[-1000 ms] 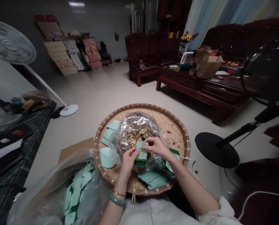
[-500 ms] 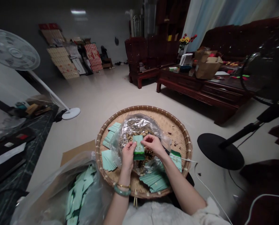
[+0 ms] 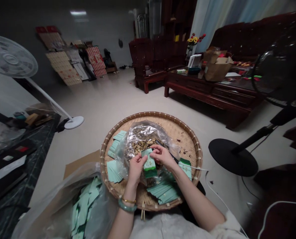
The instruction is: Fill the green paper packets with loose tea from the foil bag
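Both hands pinch the upper part of a green printed sachet (image 3: 150,166), held over a clear plastic bag (image 3: 144,127) of loose dried tea-like bits (image 3: 141,145). My left hand (image 3: 136,167) grips its left edge. My right hand (image 3: 164,157) has thumb and fingertips at its top right corner. The bag lies in a round woven bamboo tray (image 3: 190,141). Fanned pale green sachets (image 3: 164,192) rest at the tray's near side, and more sachets (image 3: 114,171) lie in groups on its left. Beside my right wrist is another green sachet pile (image 3: 186,168). A dark, slim device (image 3: 174,157) is partly hidden behind my right hand.
A large clear bag (image 3: 55,199) with many green sachets stands at the lower left. White cord (image 3: 214,192) runs down on the right. A black fan base (image 3: 232,157) stands right, a white fan base (image 3: 74,122) left. Beyond is a dark wooden coffee table (image 3: 207,91).
The sachet has come slightly lower and tilted, its lower end swinging toward the right. My right fingers have shifted onto its top corner. The view has turned slightly.
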`<state>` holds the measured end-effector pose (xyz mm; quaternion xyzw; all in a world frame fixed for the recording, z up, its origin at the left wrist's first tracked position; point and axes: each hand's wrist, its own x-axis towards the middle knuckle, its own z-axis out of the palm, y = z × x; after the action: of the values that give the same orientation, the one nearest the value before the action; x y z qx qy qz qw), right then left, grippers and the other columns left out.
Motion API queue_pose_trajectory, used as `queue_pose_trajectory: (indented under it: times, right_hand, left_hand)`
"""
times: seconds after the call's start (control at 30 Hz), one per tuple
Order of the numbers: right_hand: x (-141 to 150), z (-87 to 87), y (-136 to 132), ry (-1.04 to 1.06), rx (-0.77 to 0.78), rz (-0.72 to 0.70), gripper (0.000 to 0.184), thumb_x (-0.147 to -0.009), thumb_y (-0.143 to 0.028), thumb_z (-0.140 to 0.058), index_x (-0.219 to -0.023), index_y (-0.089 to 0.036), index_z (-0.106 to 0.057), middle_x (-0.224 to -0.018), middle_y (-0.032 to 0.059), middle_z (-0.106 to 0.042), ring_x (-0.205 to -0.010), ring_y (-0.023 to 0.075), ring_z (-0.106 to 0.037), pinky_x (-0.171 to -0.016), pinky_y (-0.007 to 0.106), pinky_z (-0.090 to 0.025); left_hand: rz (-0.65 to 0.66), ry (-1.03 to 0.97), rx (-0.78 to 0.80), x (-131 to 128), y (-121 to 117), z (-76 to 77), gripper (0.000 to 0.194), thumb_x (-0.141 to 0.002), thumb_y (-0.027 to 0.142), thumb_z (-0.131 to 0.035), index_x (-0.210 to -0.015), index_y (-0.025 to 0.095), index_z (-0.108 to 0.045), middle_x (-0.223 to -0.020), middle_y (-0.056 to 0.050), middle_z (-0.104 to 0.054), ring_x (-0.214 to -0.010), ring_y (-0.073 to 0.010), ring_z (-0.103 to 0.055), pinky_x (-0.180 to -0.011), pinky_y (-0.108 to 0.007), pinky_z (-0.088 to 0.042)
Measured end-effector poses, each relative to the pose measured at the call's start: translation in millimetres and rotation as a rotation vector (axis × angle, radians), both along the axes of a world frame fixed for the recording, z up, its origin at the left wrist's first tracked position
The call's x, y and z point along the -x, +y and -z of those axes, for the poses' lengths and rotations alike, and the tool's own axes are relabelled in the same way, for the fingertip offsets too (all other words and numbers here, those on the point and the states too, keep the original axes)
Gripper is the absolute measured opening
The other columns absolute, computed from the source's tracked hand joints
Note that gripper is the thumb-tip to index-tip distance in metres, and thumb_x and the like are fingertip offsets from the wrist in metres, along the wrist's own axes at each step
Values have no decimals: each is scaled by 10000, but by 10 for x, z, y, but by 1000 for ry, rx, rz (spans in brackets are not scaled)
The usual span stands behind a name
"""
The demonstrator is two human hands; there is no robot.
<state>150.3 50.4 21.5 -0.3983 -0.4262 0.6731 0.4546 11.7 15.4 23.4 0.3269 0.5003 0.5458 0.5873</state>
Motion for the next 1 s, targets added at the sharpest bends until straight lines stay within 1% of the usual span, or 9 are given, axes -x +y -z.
queue_pose_trajectory:
  times: [0.17, 0.33, 0.47, 0.57, 0.7, 0.77, 0.83, 0.9, 1.0]
  right_hand:
    - [-41, 23, -23, -18, 26, -6, 395, -481, -385, -802, -665, -158, -536, -482, -79, -495, -359, 37, -370, -350, 174, -260]
    - [-26, 63, -62, -21, 0, 26, 363, -511, -375, -778, -738, -172, -580, -560, -59, -552, -393, 54, -413, -381, 189, -308]
    - [-31, 98, -76, -184, -106, -25, 257, -554, -345, -747, -661, -146, -623, -542, -33, -565, -470, 79, -460, -452, 203, -349]
    - [-41, 140, -78, -295, -153, 5, 241, -604, -364, -713, -609, -141, -620, -524, -23, -559, -466, 90, -455, -442, 209, -345]
    - [-133, 217, -33, -450, -239, 124, 297, -763, -433, -568, -717, -150, -647, -597, 15, -597, -528, 143, -519, -494, 254, -413]
    - [-232, 276, 13, -658, -412, 260, 279, -825, -398, -507, -836, -168, -664, -786, 61, -649, -752, 202, -581, -681, 318, -466]
    - [-335, 357, 62, -918, -554, 319, 268, -811, -337, -547, -1019, -194, -637, -995, 95, -633, -975, 254, -542, -853, 386, -426]
    - [-409, 452, 106, -1116, -596, 262, 424, -760, -287, -612, -1172, -203, -561, -1107, 118, -590, -1057, 282, -501, -904, 419, -396]
    - [-451, 561, 165, -1205, -584, 185, 573, -714, -248, -648, -1262, -198, -486, -1168, 131, -558, -1087, 290, -491, -913, 421, -393]
  left_hand:
    - [50, 29, 8, -1, -48, 5, 371, -544, 359, -791, -792, 105, -684, -635, -34, -687, -537, -136, -600, -539, -231, -462]
    - [43, 146, 10, -61, -97, 36, 362, -508, 300, -815, -784, 102, -692, -666, -41, -693, -555, -143, -596, -541, -230, -452]
    - [82, 167, 55, -86, -135, 67, 335, -463, 271, -832, -712, 98, -689, -602, -22, -675, -514, -135, -581, -512, -226, -442]
    - [139, 86, 110, -93, -179, 95, 364, -458, 292, -839, -719, 94, -680, -605, -34, -679, -524, -152, -609, -526, -242, -468]
    - [217, -77, 198, -102, -250, 148, 420, -520, 362, -816, -796, 76, -679, -706, -102, -709, -579, -197, -657, -571, -293, -511]
    - [179, -103, 207, -97, -266, 177, 438, -530, 379, -812, -807, 65, -681, -727, -120, -712, -601, -199, -664, -581, -291, -519]
    - [123, -118, 215, -86, -262, 201, 449, -510, 374, -824, -799, 61, -684, -728, -121, -712, -620, -199, -667, -593, -284, -523]
    - [92, -138, 220, -72, -246, 215, 448, -499, 363, -832, -799, 65, -685, -744, -117, -715, -628, -195, -669, -602, -281, -528]
    - [88, -160, 218, -53, -228, 210, 426, -512, 348, -829, -805, 74, -683, -784, -119, -718, -627, -188, -669, -604, -281, -534]
